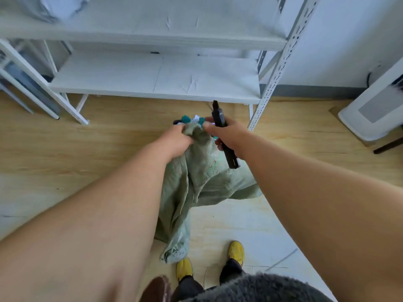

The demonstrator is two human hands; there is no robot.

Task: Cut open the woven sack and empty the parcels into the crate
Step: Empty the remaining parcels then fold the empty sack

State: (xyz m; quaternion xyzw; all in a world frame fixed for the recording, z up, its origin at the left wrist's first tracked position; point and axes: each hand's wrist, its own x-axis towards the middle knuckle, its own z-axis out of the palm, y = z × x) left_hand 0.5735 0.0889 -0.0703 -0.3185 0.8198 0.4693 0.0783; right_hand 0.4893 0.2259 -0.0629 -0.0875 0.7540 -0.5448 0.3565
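The woven sack (196,182) lies slack on the floor in front of the white shelving rack (152,83), its long axis running from the person's yellow shoes (236,249) up toward the rack's lowest shelf, mouth end raised and pointing away from the body. The left hand (174,140) has its grip closed around the bunched neck, fingers curled into the cloth — probably to hold the top taut and off the floor so it can be cut. The right hand (226,136), just beside the neck on the side nearer the rack's right post, is wrapped around a black cutter (222,136); the tool's length is tilted, its tip toward the shelf and its butt back over the sack's body. Whether a blade is out cannot be told. Something teal and white (192,119) shows just past the neck, with a dark edge beside it; it may be parcels or the crate, too hidden to say.
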